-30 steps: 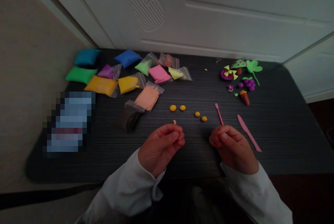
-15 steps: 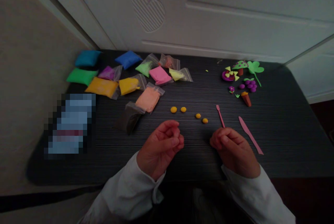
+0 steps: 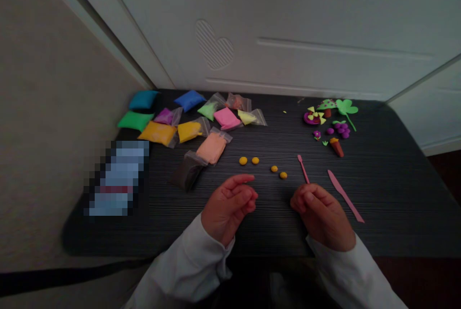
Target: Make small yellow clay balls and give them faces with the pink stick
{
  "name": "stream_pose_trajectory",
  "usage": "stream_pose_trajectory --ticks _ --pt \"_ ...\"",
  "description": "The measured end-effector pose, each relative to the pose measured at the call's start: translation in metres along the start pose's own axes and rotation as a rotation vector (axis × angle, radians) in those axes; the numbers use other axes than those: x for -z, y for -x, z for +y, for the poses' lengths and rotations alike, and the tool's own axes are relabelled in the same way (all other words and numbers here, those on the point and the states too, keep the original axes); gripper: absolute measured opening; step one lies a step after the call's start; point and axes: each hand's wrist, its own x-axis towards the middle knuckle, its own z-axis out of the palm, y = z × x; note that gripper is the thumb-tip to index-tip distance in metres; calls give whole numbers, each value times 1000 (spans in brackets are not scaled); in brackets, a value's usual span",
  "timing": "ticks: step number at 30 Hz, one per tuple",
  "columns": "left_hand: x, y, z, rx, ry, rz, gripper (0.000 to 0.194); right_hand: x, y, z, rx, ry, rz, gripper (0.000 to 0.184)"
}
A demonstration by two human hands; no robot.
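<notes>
My left hand (image 3: 230, 205) is held over the near part of the table, its index finger stretched out and its thumb pressed on the other curled fingers. Whatever may sit in that grip is hidden. My right hand (image 3: 322, 213) is closed, thumb against the bent fingers; I cannot make out anything in it. Just beyond it lies a thin pink modelling tool (image 3: 303, 168), and to its right a pink plastic knife (image 3: 345, 196). Between and beyond the hands are small yellow clay balls: a left one (image 3: 243, 160), one beside it (image 3: 255, 160), and two dotted ones nearer the right hand (image 3: 283, 175).
Several bags of coloured clay, among them a peach bag (image 3: 212, 148) and a black bag (image 3: 187, 172), lie at the left. A blurred-out rectangle (image 3: 120, 179) is at the far left. Finished clay pieces, including purple grapes (image 3: 341, 129) and a green clover (image 3: 346, 106), stand at the back right.
My left index finger has straightened away from the thumb. The right hand keeps its closed pose. The view has tilted up and shifted left slightly; the things on the table lie as before.
</notes>
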Motion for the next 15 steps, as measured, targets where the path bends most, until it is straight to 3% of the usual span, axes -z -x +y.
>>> stream_pose_trajectory --ticks 8,15 --pt "1 -6 -1 -146 -75 -2 31 0 -3 1 42 -50 3 15" --pt "-3 -6 -7 -285 -450 11 34 -2 -6 2 82 -110 -12 21"
